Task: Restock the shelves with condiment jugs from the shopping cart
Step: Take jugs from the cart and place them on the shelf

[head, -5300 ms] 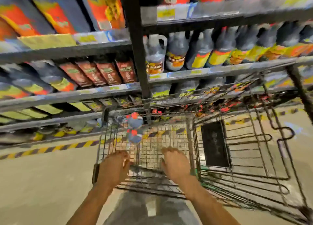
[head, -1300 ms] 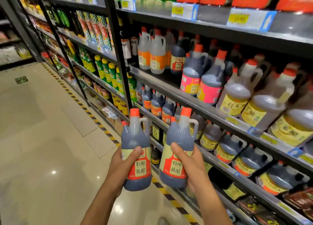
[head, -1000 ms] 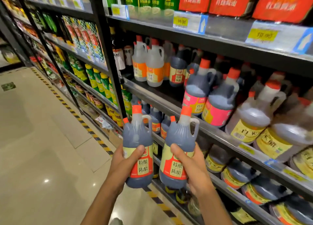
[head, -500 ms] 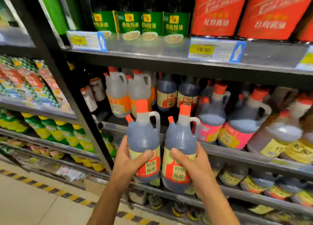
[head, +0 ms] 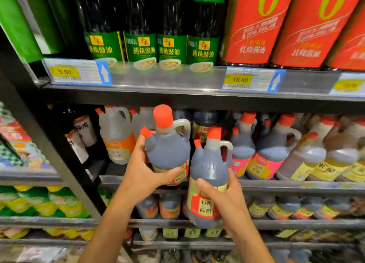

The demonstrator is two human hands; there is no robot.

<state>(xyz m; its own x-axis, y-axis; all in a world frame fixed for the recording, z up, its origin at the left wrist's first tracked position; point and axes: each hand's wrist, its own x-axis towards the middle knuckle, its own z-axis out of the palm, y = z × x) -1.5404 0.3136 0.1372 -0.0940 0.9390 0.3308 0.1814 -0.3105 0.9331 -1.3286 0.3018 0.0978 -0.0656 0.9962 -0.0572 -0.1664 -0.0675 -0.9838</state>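
Supermarket shelving fills my view, with both hands carrying jugs up to the middle shelf (head: 286, 184).

My left hand (head: 144, 175) curls round the belly of the left jug (head: 167, 152), thumb across its label, holding it just above the shelf's front edge. My right hand (head: 227, 199) wraps the right jug (head: 209, 169) at its red-and-cream label, below that edge. To do this well, I'd clear the lip, keep the cap under the upper shelf (head: 177, 78), and set it label outward. Both are translucent, dark-filled and orange-capped, with a side spout and loop handle.
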